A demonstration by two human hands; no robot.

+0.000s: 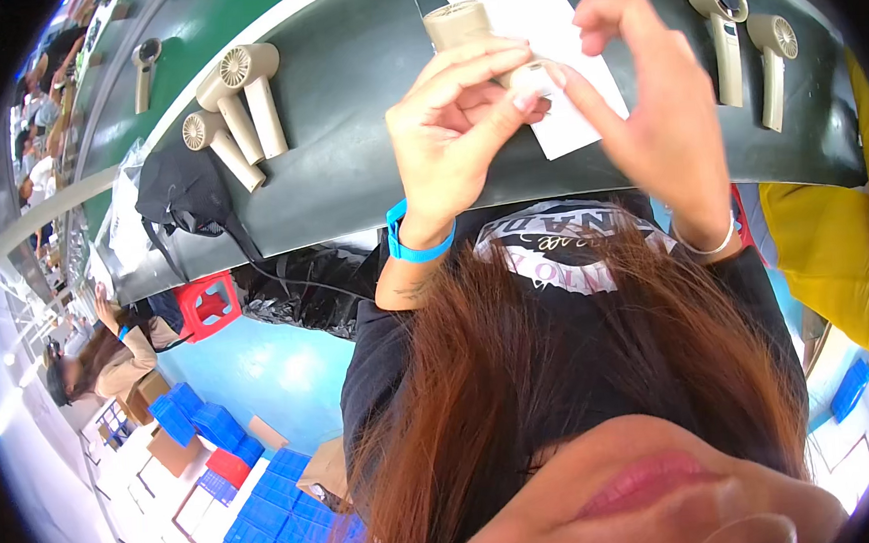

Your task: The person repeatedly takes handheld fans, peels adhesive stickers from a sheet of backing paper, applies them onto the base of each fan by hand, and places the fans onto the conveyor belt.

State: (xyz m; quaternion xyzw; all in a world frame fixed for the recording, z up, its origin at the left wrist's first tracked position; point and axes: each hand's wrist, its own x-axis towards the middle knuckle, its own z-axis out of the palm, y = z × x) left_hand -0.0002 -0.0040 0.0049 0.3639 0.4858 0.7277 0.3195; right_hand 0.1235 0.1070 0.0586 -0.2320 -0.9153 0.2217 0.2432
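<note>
My left hand (460,121), with a blue band at the wrist, is closed around a beige handheld fan (457,23). The fan's round head points away from me, and its handle is mostly hidden behind my fingers. Close beside it on the right is my right hand (663,108), slightly blurred. Its fingers are apart, and one fingertip reaches the near end of the fan, where a small whitish part shows; whether they touch I cannot tell. Beneath both hands lies a white sheet (577,135) on the dark green table (346,118).
Three beige fans (261,103) lie grouped at left; two more (728,59) lie at right. Another fan (143,78) is farther left, past a pale rail. A black bag (186,187) sits at the table edge above a red stool (208,305). Someone in yellow (830,237) is at right.
</note>
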